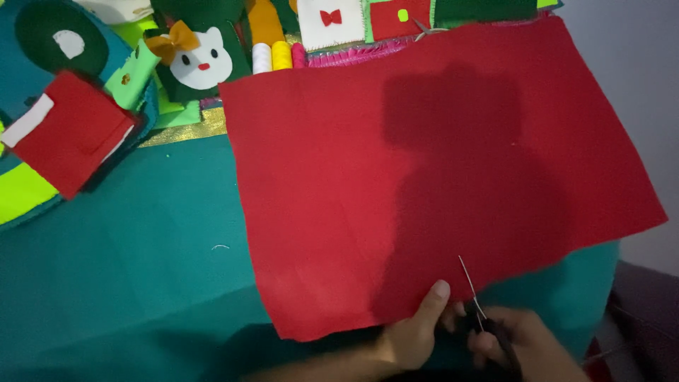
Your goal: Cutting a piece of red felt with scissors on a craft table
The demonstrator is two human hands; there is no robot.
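A large red felt sheet [396, 177] lies spread over a teal cloth [127, 255]. My left hand [414, 329] pinches the sheet's near edge, thumb on top. My right hand [520, 343] grips dark-handled scissors [484, 318] just right of it. The thin blades point up and away, their tips over the sheet's near edge. A dark shadow falls across the middle of the red felt.
Felt pieces crowd the far side: a cat face with an orange bow [198, 60], a red and white piece [67, 131], thread spools [272, 55], a white square with a red bow [330, 20], a red square [397, 17]. Gold trim [184, 131] lies left of the sheet.
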